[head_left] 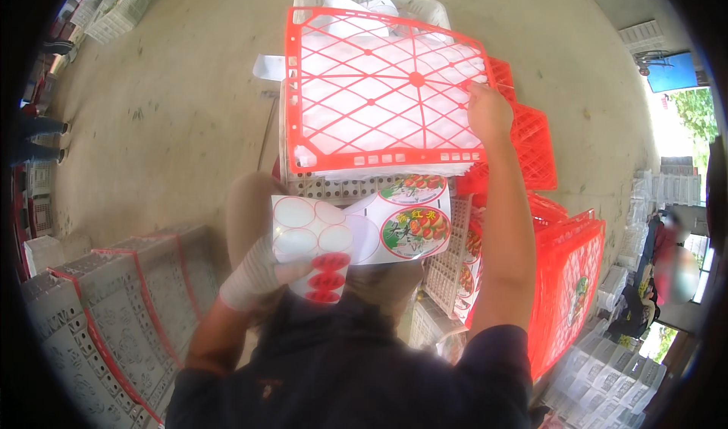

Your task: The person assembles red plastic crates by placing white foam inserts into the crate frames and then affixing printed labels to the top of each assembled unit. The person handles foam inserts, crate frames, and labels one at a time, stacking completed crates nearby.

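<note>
A red plastic lattice panel (415,79) lies over white padded sheeting (447,169) on a pale crate. My right hand (489,112) grips its right edge, the fingertips partly hidden by the hand. My left hand (254,277), in a whitish glove, pinches a sheet of oval stickers (311,228) above my lap. Pale ovals with red outlines fill the sheet's upper part; solid red ovals run down its lower part. Just right of that sheet, a larger white sheet with round picture labels (417,228) showing red fruit lies between my arms, touching neither hand.
More red lattice crates (535,148) stand beyond my right arm, with upright red panels (572,285) nearer me. Stacked grey-white crates (114,315) tied with red straps stand at the left. White crates (607,376) are piled at lower right. A blurred person (667,270) is at far right.
</note>
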Demonstrator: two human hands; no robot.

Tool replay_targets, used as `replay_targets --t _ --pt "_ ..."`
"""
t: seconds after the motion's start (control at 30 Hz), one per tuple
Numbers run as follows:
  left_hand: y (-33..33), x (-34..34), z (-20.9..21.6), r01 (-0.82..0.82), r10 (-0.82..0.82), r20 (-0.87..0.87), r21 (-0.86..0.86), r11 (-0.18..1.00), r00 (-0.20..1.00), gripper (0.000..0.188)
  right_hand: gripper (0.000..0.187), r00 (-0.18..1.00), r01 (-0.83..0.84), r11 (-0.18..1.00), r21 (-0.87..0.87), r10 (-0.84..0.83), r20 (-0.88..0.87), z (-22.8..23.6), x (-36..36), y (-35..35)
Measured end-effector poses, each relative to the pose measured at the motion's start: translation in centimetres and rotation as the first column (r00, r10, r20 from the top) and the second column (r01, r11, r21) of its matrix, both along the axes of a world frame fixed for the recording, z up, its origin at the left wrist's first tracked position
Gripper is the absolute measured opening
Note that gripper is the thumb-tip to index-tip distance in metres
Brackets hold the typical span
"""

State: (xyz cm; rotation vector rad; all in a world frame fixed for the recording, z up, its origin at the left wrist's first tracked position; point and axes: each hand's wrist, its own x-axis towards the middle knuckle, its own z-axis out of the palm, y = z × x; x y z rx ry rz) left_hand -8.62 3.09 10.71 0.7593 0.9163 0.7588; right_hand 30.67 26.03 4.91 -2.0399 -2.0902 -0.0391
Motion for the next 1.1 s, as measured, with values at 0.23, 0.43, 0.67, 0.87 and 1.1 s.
replay_targets --t 0.23,0.43,0.67,0.87,1.1 --pt "-0.4 -0.1 -0.4 0.017 -0.017 -0.001 -0.065 0.998 1.000 0.058 0.070 0.996 -0.081 0.991 -0.103 0.086 0.038 -2.5 -0.9 -1.7" --pt "-0.3 0.7 -1.2 0.072 -0.072 0.026 -0.012 0.997 0.997 0.063 0.062 0.990 -0.053 0.993 -0.108 0.038 -0.132 -2.1 -1.1 -0.7" --pt "1.1 0.7 -1.8 -0.072 0.084 -0.085 0.142 0.987 0.993 0.071 0.045 0.548 -0.172 0.957 -0.233 -0.103 -0.830 4.7 -8.6 -13.5" --pt "2.3 1.1 -2.2 -0.162 0.166 -0.034 0.097 0.982 0.986 0.044 0.041 0.211 -0.340 0.897 -0.283 -0.221 -0.952 4.4 -14.6 -19.6" --pt "1.2 1.1 -0.7 -0.083 0.083 0.048 0.009 0.996 0.995 0.055 0.016 0.168 -0.176 0.928 -0.328 -0.300 -0.939 3.3 -16.6 -20.4"
